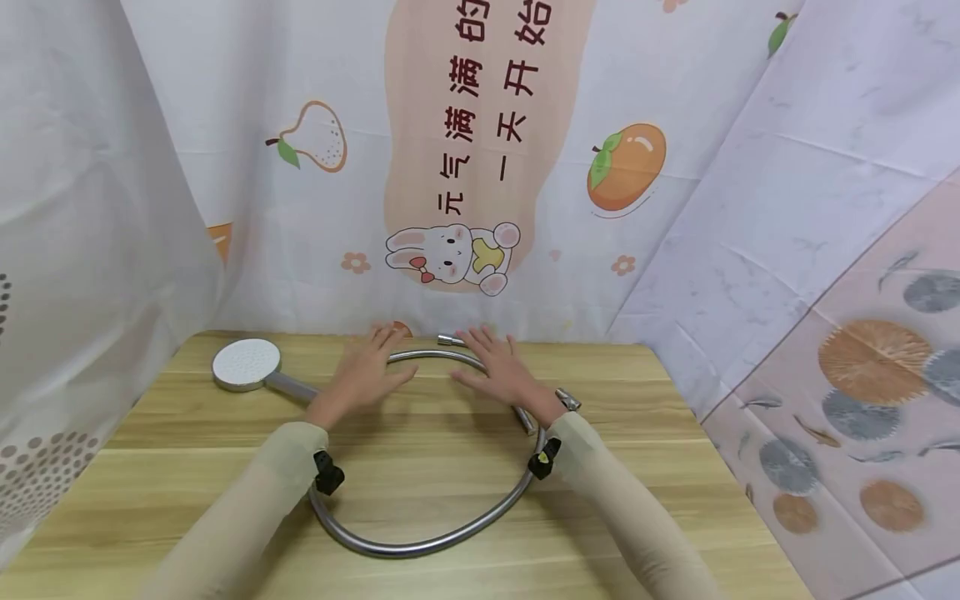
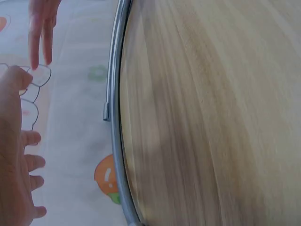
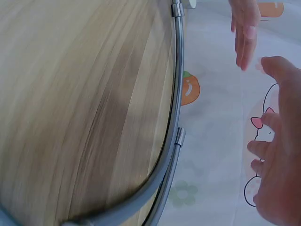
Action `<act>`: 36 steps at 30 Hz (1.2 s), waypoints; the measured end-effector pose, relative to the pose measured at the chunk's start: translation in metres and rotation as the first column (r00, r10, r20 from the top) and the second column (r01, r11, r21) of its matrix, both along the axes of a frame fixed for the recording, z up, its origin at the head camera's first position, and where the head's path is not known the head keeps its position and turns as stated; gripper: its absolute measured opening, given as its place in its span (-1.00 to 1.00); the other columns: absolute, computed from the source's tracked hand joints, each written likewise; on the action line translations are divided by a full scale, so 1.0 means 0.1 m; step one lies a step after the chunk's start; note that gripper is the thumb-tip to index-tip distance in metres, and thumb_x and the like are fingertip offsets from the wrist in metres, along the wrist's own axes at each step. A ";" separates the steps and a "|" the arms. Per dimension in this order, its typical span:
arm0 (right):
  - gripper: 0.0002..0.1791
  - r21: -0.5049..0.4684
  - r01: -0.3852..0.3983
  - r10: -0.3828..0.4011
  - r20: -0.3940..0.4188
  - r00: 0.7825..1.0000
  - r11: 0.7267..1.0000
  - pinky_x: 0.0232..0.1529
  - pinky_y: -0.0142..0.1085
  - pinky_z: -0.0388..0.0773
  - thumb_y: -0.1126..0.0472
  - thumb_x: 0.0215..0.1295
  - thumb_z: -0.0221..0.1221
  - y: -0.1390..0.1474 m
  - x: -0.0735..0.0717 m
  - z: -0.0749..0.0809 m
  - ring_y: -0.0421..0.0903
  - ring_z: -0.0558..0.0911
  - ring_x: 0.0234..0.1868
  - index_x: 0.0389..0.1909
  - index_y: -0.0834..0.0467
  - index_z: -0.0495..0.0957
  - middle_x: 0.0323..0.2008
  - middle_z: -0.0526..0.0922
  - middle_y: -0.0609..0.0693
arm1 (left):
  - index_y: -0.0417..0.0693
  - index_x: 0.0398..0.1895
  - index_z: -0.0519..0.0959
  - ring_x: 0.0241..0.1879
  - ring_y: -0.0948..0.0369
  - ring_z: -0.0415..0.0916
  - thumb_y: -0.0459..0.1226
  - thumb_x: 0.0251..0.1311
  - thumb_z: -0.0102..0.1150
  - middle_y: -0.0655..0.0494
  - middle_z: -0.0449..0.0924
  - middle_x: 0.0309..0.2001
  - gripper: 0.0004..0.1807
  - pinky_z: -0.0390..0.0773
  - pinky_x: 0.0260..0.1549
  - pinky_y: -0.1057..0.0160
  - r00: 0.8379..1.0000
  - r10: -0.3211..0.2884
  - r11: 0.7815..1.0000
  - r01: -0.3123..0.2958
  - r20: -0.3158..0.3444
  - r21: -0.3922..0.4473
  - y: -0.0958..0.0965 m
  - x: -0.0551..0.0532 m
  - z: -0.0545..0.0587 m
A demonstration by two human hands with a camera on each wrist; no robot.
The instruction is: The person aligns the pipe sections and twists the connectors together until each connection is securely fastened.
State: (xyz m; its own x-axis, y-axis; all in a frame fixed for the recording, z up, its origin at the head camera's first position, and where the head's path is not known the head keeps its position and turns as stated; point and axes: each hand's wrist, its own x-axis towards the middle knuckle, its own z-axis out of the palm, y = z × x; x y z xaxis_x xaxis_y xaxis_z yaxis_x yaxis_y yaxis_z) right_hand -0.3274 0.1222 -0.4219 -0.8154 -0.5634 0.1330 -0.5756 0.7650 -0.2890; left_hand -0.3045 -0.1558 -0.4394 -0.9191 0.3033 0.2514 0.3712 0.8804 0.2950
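Note:
My left hand [image 1: 365, 375] is held with fingers spread over the far left part of a silver shower hose [image 1: 405, 550], holding nothing. Opposite it, my right hand [image 1: 498, 367] is also spread and holds nothing. In the left wrist view the left hand [image 2: 14, 155] appears apart from the hose [image 2: 117, 141]; the right wrist view shows the right hand [image 3: 282, 146] apart from it too. The hose lies in a big loop on the table. A shower head [image 1: 246, 364] with a white round face lies at the far left, its grey handle partly behind my left wrist.
A metal hose end [image 1: 450, 340] lies near the wooden table's [image 1: 420, 467] back edge. Right of my right wrist is a small chrome fitting [image 1: 567, 399]. Printed curtains [image 1: 300, 275] hang behind the table and along both sides.

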 end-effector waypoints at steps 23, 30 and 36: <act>-0.30 -0.049 -0.102 0.093 -0.164 0.982 0.994 0.54 0.26 -0.03 -0.14 0.42 0.20 0.44 0.13 0.05 0.15 0.27 0.54 0.49 0.01 0.33 0.45 0.41 0.08 | -0.27 0.45 0.31 0.39 -0.31 0.27 0.10 0.41 0.05 -0.40 0.36 0.38 -0.24 0.10 0.29 -0.47 0.969 0.246 0.969 -0.246 -0.014 0.013 -0.76 0.21 0.01; -0.35 -0.102 -0.116 0.096 -0.182 0.979 0.988 0.45 0.31 0.12 -0.04 0.40 0.27 0.55 0.16 -0.03 0.19 0.35 0.48 0.43 0.10 0.41 0.40 0.47 0.13 | -0.29 0.45 0.30 0.31 -0.39 0.29 0.07 0.37 0.01 -0.47 0.37 0.33 -0.24 0.13 0.26 -0.46 0.939 0.343 0.939 -0.343 0.023 0.035 -0.84 0.25 -0.03; -0.38 -0.114 -0.119 0.092 -0.216 0.972 0.986 0.38 0.33 0.24 -0.02 0.38 0.29 0.63 0.16 -0.10 0.20 0.48 0.37 0.35 0.20 0.48 0.29 0.56 0.19 | -0.37 0.41 0.33 0.17 -0.44 0.38 0.05 0.38 0.03 -0.52 0.40 0.26 -0.25 0.25 0.17 -0.44 0.913 0.407 0.912 -0.408 0.030 0.041 -0.89 0.28 -0.05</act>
State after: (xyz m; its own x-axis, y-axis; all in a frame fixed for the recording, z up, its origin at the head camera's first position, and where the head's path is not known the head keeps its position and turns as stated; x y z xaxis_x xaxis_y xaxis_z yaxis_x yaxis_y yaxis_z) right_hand -0.3112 0.1847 -0.4315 -0.6985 -0.6128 0.3695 -0.7091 0.6620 -0.2427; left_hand -0.2765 -0.2452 -0.4445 -0.9655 -0.1103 0.2357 -0.0238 0.9393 0.3422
